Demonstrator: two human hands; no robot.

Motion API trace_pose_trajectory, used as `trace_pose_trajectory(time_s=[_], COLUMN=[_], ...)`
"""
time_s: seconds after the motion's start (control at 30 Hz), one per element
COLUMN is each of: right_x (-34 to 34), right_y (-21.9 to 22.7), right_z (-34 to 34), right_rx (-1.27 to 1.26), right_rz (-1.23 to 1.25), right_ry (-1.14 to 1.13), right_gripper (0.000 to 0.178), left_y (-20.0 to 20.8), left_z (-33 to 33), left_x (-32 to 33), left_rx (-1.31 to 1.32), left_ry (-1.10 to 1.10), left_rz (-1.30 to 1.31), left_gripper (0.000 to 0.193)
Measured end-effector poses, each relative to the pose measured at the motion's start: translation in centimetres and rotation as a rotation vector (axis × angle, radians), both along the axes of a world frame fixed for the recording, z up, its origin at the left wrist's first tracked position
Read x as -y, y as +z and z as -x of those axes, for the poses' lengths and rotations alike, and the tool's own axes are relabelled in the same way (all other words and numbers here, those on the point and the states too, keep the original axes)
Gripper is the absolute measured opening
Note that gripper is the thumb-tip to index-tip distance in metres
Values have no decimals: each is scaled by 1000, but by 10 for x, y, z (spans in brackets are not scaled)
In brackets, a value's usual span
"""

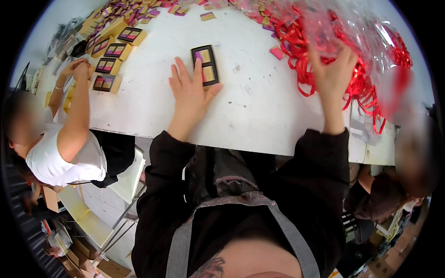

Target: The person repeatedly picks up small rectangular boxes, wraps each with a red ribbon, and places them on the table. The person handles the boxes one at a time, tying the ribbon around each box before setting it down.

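A small black-framed box (210, 56) with two windows lies on the white table in front of me. Purple and gold pieces show in its windows. My left hand (191, 92) rests against it with fingers spread, one fingertip over the upper window and the thumb by its lower end. Farther right, my right hand (334, 69) reaches over a tangled heap of red ribbons (303, 58), its thumb and fingers apart. Clear plastic bags (371, 32) lie among the ribbons. I see nothing gripped in that hand, though its fingertips are partly blurred.
Several black-and-gold boxes (107, 66) stand in a row at the left. Many small pink, purple and gold pieces (132, 14) cover the table's far side. A person in a white top (69, 150) works at my left; another person in dark clothes (382, 197) is at my right.
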State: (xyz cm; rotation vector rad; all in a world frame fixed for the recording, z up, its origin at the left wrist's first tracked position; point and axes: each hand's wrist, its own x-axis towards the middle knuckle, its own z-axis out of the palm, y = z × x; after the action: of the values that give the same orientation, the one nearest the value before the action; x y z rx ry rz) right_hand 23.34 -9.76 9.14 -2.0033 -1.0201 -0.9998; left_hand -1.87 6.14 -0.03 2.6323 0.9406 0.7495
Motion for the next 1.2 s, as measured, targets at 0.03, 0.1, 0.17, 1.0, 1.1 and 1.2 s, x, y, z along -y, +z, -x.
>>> trace_pose_trajectory(time_s=[0.03, 0.1, 0.17, 1.0, 1.1, 1.2], right_x=[7, 15, 11, 50, 43, 39], right_y=[-6, -27, -42, 26, 15, -20], right_z=[28, 85, 122, 73, 85, 68], right_rx=[-139, -388, -372, -513, -665, -933], right_rz=[49, -80, 5, 765, 472, 149], right_ry=[182, 569, 788, 1234, 1157, 1192], right_gripper=[47, 56, 60, 76, 78, 63], left_y=[7, 20, 29, 69, 55, 57], left_z=[-4, -15, -12, 36, 23, 14], left_x=[12, 36, 60, 13, 26, 28], left_rx=[130, 530, 1048, -256, -62, 187], left_ry=[-74, -326, -619, -803, -794, -692], left_rz=[32, 402, 1102, 1605, 1386, 1403], left_gripper=[79, 79, 74, 48, 41, 39])
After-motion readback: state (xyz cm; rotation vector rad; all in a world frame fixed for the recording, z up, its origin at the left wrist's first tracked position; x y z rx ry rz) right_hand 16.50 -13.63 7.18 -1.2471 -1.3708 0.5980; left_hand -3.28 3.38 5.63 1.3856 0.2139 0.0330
